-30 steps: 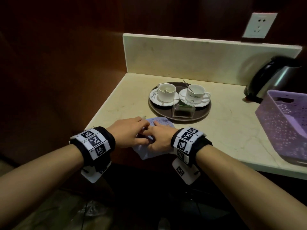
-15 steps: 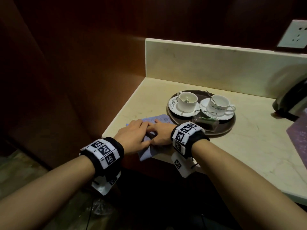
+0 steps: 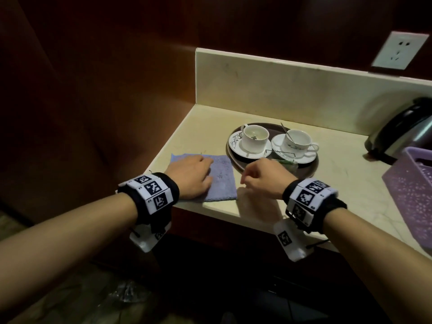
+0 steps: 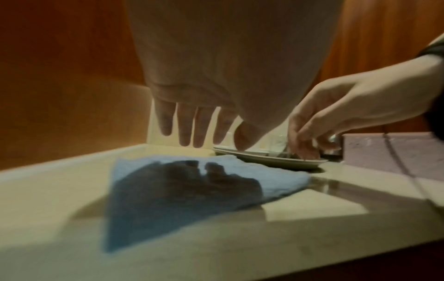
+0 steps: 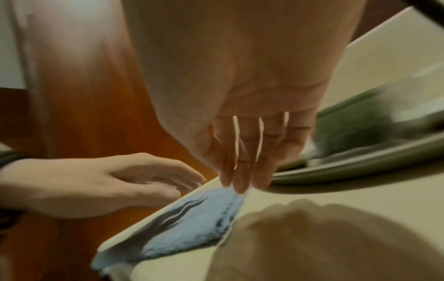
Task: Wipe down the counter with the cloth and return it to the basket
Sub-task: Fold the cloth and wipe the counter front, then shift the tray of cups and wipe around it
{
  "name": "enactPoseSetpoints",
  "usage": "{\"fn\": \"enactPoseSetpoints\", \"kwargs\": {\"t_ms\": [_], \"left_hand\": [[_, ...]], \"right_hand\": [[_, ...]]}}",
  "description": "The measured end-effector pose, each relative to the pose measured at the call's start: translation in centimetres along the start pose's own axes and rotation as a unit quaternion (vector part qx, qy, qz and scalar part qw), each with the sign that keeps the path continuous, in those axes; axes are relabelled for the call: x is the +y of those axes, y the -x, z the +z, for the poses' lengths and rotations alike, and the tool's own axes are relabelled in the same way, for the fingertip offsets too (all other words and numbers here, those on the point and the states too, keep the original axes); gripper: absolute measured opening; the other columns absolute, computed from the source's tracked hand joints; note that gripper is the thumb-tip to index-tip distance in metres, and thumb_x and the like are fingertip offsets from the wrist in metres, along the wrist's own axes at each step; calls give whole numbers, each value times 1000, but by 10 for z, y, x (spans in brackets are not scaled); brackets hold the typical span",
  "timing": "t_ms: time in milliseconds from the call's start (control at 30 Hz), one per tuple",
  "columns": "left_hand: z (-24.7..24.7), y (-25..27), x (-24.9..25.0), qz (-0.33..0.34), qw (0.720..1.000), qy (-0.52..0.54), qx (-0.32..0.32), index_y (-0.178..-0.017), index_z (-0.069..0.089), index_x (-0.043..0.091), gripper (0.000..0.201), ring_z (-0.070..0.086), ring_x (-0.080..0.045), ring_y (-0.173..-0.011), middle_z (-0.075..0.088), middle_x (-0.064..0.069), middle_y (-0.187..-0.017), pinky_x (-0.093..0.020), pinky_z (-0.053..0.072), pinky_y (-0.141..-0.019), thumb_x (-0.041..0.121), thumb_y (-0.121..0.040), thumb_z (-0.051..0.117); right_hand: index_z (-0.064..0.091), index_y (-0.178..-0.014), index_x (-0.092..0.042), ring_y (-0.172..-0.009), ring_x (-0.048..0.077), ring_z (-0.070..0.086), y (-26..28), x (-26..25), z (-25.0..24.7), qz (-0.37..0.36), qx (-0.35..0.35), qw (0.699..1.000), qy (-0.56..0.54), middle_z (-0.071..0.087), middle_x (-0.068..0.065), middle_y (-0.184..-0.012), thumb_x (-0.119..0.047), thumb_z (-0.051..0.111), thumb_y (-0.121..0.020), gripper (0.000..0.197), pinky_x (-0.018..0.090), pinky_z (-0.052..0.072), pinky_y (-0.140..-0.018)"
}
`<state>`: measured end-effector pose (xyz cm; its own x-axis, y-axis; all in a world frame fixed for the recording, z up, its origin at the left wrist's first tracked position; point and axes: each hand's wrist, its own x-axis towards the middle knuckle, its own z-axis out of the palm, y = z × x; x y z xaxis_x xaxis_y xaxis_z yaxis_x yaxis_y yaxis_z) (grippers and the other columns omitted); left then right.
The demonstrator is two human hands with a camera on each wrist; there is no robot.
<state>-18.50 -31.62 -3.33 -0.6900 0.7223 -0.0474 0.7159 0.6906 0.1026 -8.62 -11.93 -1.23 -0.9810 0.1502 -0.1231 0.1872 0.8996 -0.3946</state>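
Cloth (image 3: 221,178) lies flat on desk (image 3: 339,183) front-left corner, beside tray (image 3: 311,166). Left hand (image 3: 190,177) hovers over it, fingers extended, gripping nothing. Right hand (image 3: 264,177) loosely curled, empty. Basket (image 3: 411,190) far right; wiping apparently unfinished, return pending.

Bare counter (image 3: 346,183) between tray (image 3: 311,166) and basket (image 3: 411,190) gives me a lane. Kettle (image 3: 402,129) blocks back right, backsplash (image 3: 268,90) the rear, wood wall (image 3: 105,101) the left.
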Motion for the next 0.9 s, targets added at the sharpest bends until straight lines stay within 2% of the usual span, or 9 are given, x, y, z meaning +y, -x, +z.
{"fn": "enactPoseSetpoints", "kwargs": {"t_ms": [67, 133, 233, 400, 567, 667, 733, 833, 900], "left_hand": [[8, -3, 14, -16, 996, 38, -79, -144, 34, 19, 66, 42, -32, -130, 39, -12, -146, -46, 42, -100, 61, -94, 35], [15, -7, 20, -37, 983, 24, -179, -153, 14, 28, 85, 20, -38, -144, 15, -15, -159, -56, 27, -111, 78, -86, 27], [22, -14, 20, -53, 973, -18, -223, -154, -12, 34, 92, -11, -36, -149, -17, -12, -162, -62, 9, -115, 82, -83, 22], [16, -33, 10, -72, 971, 14, -228, -153, -12, 39, 89, -15, -32, -149, -20, -9, -161, -63, 2, -116, 83, -83, 21], [15, -49, 0, -95, 973, 3, -210, -154, -10, 38, 84, -12, -31, -150, -17, -8, -162, -61, 5, -117, 78, -87, 22], [14, -58, -6, -92, 972, -4, -215, -154, -11, 38, 85, -13, -31, -149, -17, -8, -162, -60, 6, -117, 78, -87, 24], [16, -62, -9, -90, 972, -18, -215, -152, -14, 40, 84, -14, -29, -150, -19, -7, -162, -60, 4, -117, 78, -87, 22], [17, -67, -11, -94, 971, -30, -217, -151, -18, 42, 81, -16, -28, -149, -23, -6, -161, -59, 0, -116, 78, -88, 19], [16, -72, -12, -96, 970, -26, -223, -150, -20, 42, 81, -19, -28, -149, -25, -5, -160, -59, -4, -115, 78, -88, 18]], "right_hand": [[73, -79, -21, -80, 17, 66, 6, 19, -3, 71, -10, 997, 14, 71, -3, -80, -36, 58, -84, 22, 35, 56, -79], [73, -76, -19, -78, 19, 67, 12, 37, -5, 136, -25, 990, 28, 71, 1, -79, -45, 58, -85, 32, 35, 57, -79], [74, -80, -15, -78, 20, 67, 23, 59, -8, 214, -20, 977, -2, 72, 3, -82, -49, 56, -89, 39, 32, 56, -76], [70, -94, -5, -84, 32, 68, 30, 89, -15, 315, 51, 945, -75, 72, 14, -93, -40, 52, -87, 39, 38, 58, -77], [66, -73, 0, -80, 37, 72, 25, 108, -19, 365, 70, 907, -195, 73, 19, -74, -30, 52, -85, 35, 44, 57, -80], [65, -73, 1, -75, 37, 72, 16, 111, -23, 365, 82, 901, -222, 73, 20, -72, -26, 55, -85, 32, 46, 58, -79], [65, -80, 5, -68, 35, 72, 9, 111, -26, 366, 87, 892, -249, 73, 20, -72, -24, 55, -87, 31, 45, 60, -75], [59, -81, 9, -53, 33, 65, -2, 116, -29, 380, 78, 860, -332, 67, 22, -62, -14, 55, -90, 25, 40, 56, -56], [60, -82, 10, -54, 35, 61, -7, 120, -29, 389, 59, 846, -359, 64, 25, -60, -13, 58, -88, 24, 47, 51, -58]]}}
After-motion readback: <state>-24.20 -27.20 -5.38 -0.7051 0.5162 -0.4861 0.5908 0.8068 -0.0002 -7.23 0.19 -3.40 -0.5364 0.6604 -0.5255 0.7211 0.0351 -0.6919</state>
